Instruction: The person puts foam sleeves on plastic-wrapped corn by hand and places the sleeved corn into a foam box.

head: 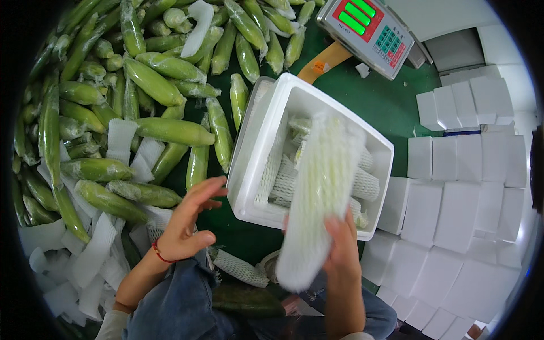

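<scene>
My right hand (341, 244) is shut on an ear of corn in a white foam net sleeve (321, 191), held tilted above the near side of a white foam box (260, 214). Inside the box lie several sleeved ears (365, 182), partly hidden by the held one. To the left of the box, my left hand (189, 221) is empty, fingers apart, with a red cord bracelet at the wrist. Beside it, unsleeved green-husked ears (112, 199) in clear film lie in the pile.
A large heap of film-wrapped corn (153, 80) covers the left. Loose foam sleeves (93, 255) lie at lower left. Another foam sleeve (242, 267) rests near my knees. A digital scale (369, 34) stands at the back right. Stacked white foam boxes (457, 208) line the right.
</scene>
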